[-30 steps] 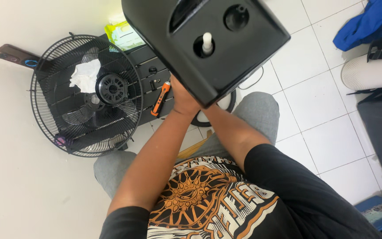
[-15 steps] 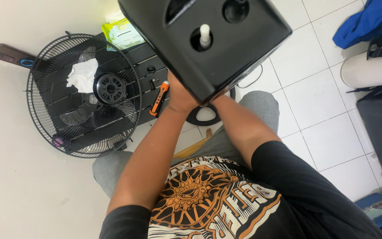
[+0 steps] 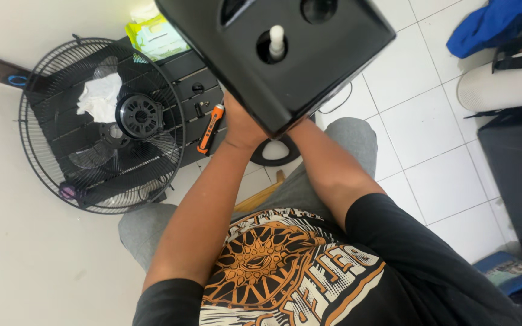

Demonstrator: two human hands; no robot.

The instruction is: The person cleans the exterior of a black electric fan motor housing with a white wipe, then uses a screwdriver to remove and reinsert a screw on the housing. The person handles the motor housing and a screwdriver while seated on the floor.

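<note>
A big black plastic fan housing [image 3: 309,54] with a white shaft poking from a round hole fills the top middle of the view, lifted close to the camera. My left hand [image 3: 241,128] grips its underside from below. My right hand is hidden behind the housing; only the forearm [image 3: 327,163] shows, reaching up to it. On the floor to the left lies a black wire fan guard [image 3: 101,124] with a white crumpled cloth [image 3: 99,96] on it. An orange-handled screwdriver [image 3: 211,128] rests on a black slatted panel just left of my left hand.
A yellow-green packet [image 3: 155,36] lies at the top left. A blue cloth [image 3: 493,24], a white cylindrical appliance [image 3: 502,87] and a black case [image 3: 518,175] stand at the right on white floor tiles. My knees frame a black ring [image 3: 273,158] on the floor.
The housing has shifted a little and now sits closer to the camera. Both arms stay under it.
</note>
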